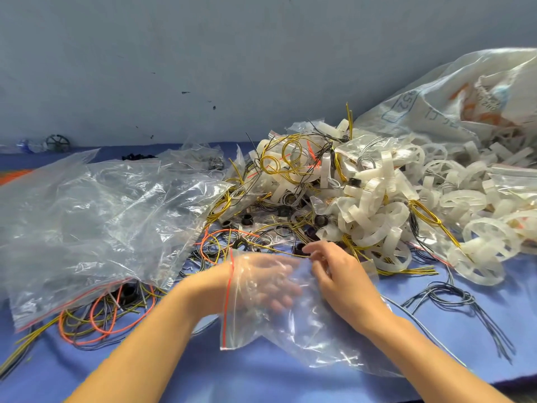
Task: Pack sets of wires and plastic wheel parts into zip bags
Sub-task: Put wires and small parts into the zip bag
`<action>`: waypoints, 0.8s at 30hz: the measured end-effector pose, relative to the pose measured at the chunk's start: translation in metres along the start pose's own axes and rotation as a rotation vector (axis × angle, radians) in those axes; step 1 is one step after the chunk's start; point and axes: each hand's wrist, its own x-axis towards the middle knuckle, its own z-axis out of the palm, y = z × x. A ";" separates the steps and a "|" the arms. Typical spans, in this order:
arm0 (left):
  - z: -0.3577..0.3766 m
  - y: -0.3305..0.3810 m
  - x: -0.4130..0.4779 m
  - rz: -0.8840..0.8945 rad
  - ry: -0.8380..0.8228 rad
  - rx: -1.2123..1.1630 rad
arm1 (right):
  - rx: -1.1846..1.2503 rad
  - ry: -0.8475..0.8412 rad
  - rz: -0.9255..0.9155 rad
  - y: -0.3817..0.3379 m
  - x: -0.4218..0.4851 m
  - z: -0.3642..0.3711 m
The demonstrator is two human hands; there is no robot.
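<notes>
A small clear zip bag with a red seal line lies on the blue table in front of me. My left hand is pushed inside it through the mouth, fingers spread and visible through the plastic. My right hand lies on the outside of the bag, its curled fingertips pinching the bag's far edge, where a yellow wire ends. Just beyond the hands lies a tangle of yellow, orange and black wires with small black rings. A heap of white plastic wheel parts rises behind and to the right.
A large clear bag of empty zip bags lies at the left over orange and yellow wires. Grey wires trail at the right. A big printed sack spills wheels at the back right. A grey wall closes the back.
</notes>
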 end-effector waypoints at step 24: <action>-0.091 0.004 0.059 0.206 1.077 0.850 | -0.224 -0.054 -0.153 -0.021 0.002 -0.010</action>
